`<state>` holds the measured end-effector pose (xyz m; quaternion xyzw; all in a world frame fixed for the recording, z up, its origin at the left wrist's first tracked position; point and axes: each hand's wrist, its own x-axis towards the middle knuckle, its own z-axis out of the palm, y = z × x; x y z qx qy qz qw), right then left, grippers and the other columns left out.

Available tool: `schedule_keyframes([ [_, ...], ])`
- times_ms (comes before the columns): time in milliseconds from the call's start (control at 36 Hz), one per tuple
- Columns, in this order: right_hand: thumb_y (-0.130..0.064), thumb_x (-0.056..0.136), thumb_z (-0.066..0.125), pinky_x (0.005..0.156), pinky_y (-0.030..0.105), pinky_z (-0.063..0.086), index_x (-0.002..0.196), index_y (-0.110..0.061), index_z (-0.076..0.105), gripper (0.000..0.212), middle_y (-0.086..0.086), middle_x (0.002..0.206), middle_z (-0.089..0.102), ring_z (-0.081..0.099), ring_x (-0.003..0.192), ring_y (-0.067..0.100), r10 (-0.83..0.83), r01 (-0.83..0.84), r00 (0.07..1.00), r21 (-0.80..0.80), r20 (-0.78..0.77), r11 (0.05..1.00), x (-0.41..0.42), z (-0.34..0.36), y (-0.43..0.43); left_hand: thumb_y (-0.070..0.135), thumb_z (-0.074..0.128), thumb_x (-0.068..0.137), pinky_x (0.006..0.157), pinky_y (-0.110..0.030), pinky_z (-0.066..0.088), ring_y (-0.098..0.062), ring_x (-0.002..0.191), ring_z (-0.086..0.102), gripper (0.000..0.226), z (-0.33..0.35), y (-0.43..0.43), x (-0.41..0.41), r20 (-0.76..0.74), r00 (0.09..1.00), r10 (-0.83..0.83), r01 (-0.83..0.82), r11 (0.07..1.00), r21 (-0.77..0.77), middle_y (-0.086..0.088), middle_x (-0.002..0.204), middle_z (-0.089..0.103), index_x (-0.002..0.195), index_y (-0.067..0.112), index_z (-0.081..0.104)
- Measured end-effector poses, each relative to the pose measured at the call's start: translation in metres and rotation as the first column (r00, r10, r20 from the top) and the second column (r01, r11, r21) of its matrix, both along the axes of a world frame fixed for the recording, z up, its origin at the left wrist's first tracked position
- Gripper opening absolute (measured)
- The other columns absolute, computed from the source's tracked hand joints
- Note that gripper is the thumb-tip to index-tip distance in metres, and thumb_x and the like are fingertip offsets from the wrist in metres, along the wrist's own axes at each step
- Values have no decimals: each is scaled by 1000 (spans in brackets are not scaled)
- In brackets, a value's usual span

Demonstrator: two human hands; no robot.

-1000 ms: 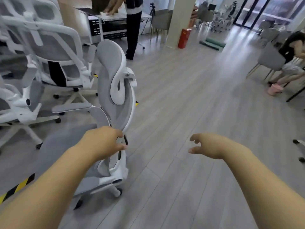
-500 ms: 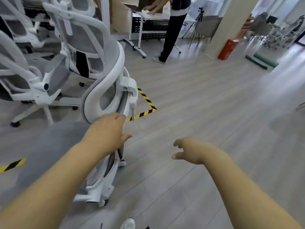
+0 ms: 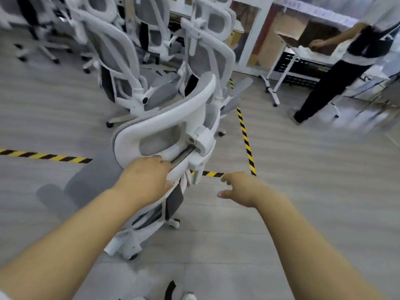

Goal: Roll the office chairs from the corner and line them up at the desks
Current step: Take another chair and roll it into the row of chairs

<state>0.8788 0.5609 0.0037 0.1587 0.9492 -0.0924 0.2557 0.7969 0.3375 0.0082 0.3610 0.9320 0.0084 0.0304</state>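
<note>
Left grip (image 3: pixel 145 180) still clasps the chair (image 3: pixel 164 124) back, now at frame centre rather than left, beside the tape (image 3: pixel 245 139) corner. Right grip (image 3: pixel 242 189) hangs released. Other chairs (image 3: pixel 116 50) fill the upper left.

This is looking like an open-plan office. White-framed, grey-mesh office chairs (image 3: pixel 116 55) are standing crowded together on castors in one corner, and yellow-and-black hazard tape (image 3: pixel 245 135) is marking that corner off on the grey wood-look floor (image 3: pixel 324 191). Behind them, a person (image 3: pixel 329 83) is leaning over a white-legged tabletop (image 3: pixel 298 51) that is carrying an open cardboard box (image 3: pixel 311 33).
</note>
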Motion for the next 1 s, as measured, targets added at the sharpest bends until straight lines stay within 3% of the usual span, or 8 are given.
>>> schedule_keyframes([
  [111,-49,91,51,93,40,46,136,-24,41,53,1,135,51,50,118,24,121,-119,990,30,-78,992,-30,10,12,44,49,89,69,-28,32,-23,101,54,34,-1,-3,8,39,992,118,-119,993,21,-1,108,54,115,21,53],
  [222,-43,92,51,85,36,44,138,-24,40,50,2,140,46,49,120,23,132,-136,963,-4,-236,991,-55,16,26,41,54,87,75,-29,43,-22,100,55,30,-4,-18,17,66,969,238,-243,966,83,2,109,57,113,25,57],
  [389,-36,93,54,88,37,42,136,-20,44,47,2,140,42,39,125,25,233,-238,843,53,-484,970,-86,11,28,37,62,83,76,-29,43,-21,104,56,35,-6,-53,30,103,923,372,-386,899,208,6,115,59,117,31,60],
  [444,-32,93,54,93,39,43,133,-21,48,42,1,137,45,38,125,23,323,-350,811,38,-488,936,-91,9,21,35,67,80,71,-31,45,-24,97,60,32,-9,-70,34,107,905,412,-425,860,281,6,109,63,112,29,65],
  [556,-31,92,55,82,28,37,123,-26,57,31,-10,129,50,46,108,10,354,-439,817,-92,-454,894,-92,5,4,31,62,69,63,-37,54,-28,80,65,34,-21,-107,36,131,896,424,-441,817,372,1,94,68,100,20,70],
  [694,-41,90,54,93,37,41,123,-30,57,35,-10,128,49,44,117,22,357,-446,824,-115,-441,887,-91,-4,-31,46,50,76,82,-34,50,-21,93,59,44,-30,-151,28,134,894,427,-437,769,467,0,103,65,106,17,67],
  [778,-40,90,55,95,40,39,122,-26,60,35,-5,125,52,45,116,24,355,-444,810,-91,-467,891,-94,-6,-61,50,46,77,82,-34,47,-20,95,55,49,-31,-174,20,103,880,464,-453,754,476,-2,104,64,105,15,67],
  [1000,-47,88,55,81,37,44,120,-29,60,38,-7,124,54,49,112,23,315,-389,819,-60,-479,919,-126,-10,-140,49,55,81,86,-34,45,-22,107,50,44,-35,-244,-22,159,839,521,-526,700,483,3,111,58,113,18,62],
])
